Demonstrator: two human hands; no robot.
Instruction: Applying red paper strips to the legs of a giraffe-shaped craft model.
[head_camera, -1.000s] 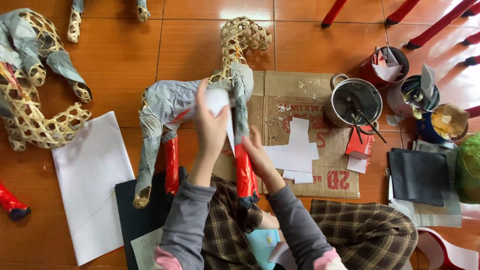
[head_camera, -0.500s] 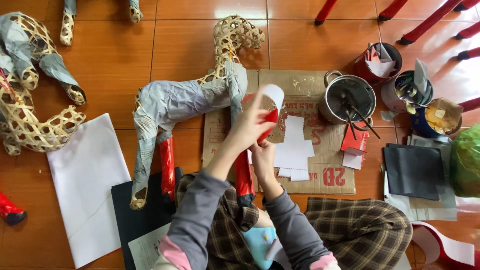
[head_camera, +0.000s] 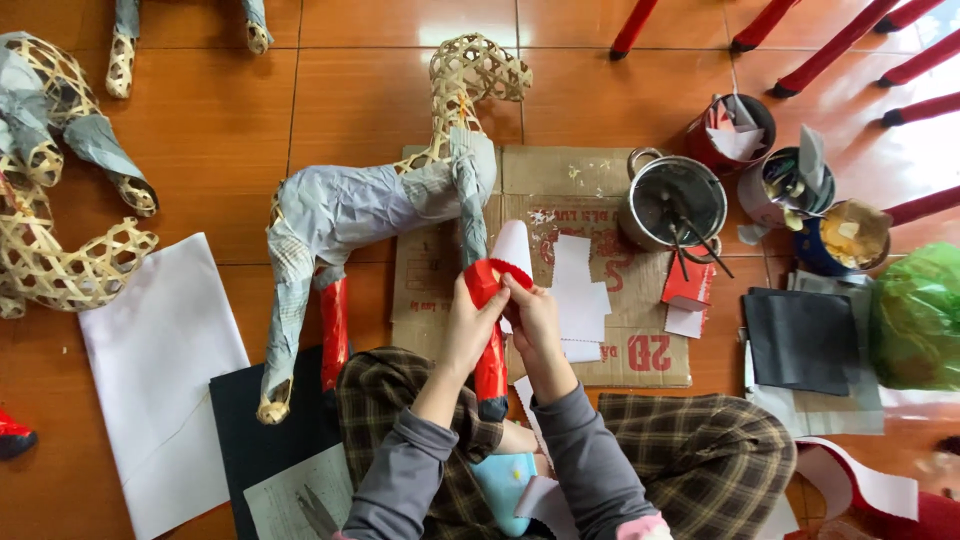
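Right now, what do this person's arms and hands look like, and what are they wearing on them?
Both arms are covered by long grey sleeves that reach to the wrists, with a bit of pink showing low at the right elbow. The left hand and right hand are bare: no gloves, and no rings or watch that I can make out.

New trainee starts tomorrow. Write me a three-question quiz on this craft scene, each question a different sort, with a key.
1. True or false: both hands are on the front leg of the paper-covered bamboo animal.
2. Multiple choice: the piece of paper held at that leg is A) green, B) red with a white back, C) black.
3. Short answer: what lies flat under the metal pot?

Key
1. True: the left hand and right hand meet on the red front leg.
2. B: the red and white paper piece curls over the top of the leg.
3. A flattened cardboard sheet, which also carries cut white paper pieces.
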